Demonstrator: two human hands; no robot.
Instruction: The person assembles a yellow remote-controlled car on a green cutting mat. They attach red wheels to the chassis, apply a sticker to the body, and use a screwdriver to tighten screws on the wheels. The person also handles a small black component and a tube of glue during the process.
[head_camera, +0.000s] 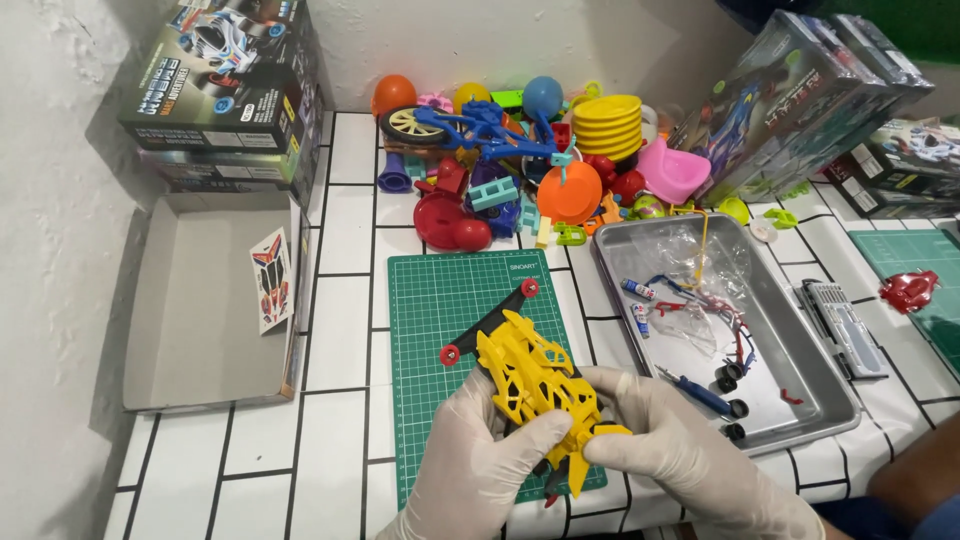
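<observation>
Gripping the yellow toy car (530, 385) over the green mat (440, 300), both gloved hands — left hand (480, 460), right hand (670, 440) — closed on it, risk snapping its thin shell.

Bright, even light; soft shadow left of the open cardboard box (190, 300); sharp focus, slight edge distortion

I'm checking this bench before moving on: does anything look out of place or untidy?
Yes: the toy heap against the wall is a loose jumble, and one red piece lies alone on the right-hand mat. Both hands hold the yellow toy car.
</observation>
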